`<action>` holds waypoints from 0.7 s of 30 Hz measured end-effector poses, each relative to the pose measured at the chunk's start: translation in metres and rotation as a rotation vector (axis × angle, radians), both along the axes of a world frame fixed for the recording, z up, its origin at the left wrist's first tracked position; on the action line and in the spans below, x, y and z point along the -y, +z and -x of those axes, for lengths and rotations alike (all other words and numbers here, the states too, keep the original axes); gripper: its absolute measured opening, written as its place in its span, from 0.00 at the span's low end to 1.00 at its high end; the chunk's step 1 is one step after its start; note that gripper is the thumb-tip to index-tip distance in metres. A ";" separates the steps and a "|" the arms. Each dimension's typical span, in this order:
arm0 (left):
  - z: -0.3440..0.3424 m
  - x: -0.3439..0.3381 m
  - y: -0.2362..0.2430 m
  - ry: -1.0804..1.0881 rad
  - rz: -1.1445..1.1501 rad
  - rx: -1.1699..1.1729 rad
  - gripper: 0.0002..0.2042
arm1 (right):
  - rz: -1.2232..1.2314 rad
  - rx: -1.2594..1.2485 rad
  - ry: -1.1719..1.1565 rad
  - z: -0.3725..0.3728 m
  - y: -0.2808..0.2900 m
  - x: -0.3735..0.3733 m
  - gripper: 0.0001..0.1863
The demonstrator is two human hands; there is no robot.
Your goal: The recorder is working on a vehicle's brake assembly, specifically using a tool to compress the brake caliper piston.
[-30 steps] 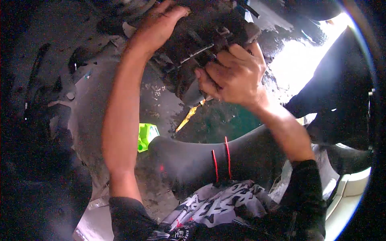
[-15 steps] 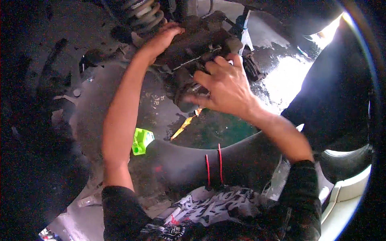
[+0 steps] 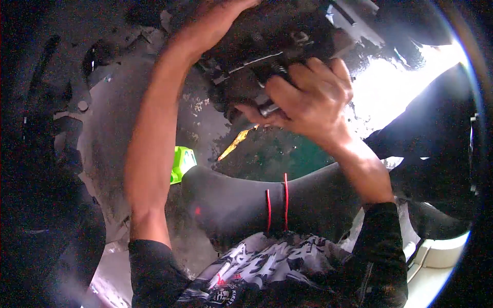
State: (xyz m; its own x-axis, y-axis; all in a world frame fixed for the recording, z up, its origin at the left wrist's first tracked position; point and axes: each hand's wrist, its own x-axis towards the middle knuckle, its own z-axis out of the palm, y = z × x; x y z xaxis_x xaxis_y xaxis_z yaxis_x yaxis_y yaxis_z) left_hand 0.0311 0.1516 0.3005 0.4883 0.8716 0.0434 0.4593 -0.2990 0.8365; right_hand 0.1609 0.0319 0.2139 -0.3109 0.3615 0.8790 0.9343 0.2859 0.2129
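My left hand [image 3: 228, 15] reaches up to the dark, grimy car assembly [image 3: 241, 41] at the top of the view; its fingertips are hidden at the frame's edge. My right hand [image 3: 305, 97] is curled around a short shiny metal cylinder [image 3: 268, 109] at the assembly's lower right, thumb below it and knuckles raised. A metal rod [image 3: 257, 61] runs across the assembly just above that hand.
Beneath lie a stained floor [image 3: 282, 154], a yellow strip [image 3: 233, 146] and a bright green item [image 3: 179, 167]. A dark grey curved shape [image 3: 236, 200] bearing two red strips crosses below my hands. Dark bodywork [image 3: 421, 123] fills the right; pale trim [image 3: 436, 256] sits lower right.
Compared with half a second ago, both hands are higher in the view and the coil spring has left sight. My right thumb and fingers have closed further around the metal cylinder.
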 end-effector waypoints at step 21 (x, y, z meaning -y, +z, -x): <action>-0.009 -0.045 -0.042 -0.042 -0.432 0.068 0.40 | 1.040 -2.070 0.604 0.023 -0.010 0.046 0.26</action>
State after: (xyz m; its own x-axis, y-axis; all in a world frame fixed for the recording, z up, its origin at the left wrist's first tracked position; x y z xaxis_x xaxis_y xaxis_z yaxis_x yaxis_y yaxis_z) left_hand 0.0404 0.1970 0.2583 0.5063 0.7457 0.4330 0.3872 -0.6453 0.6586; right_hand 0.1378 -0.0138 0.2043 0.1784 0.9443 -0.2765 -0.5303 -0.1444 -0.8354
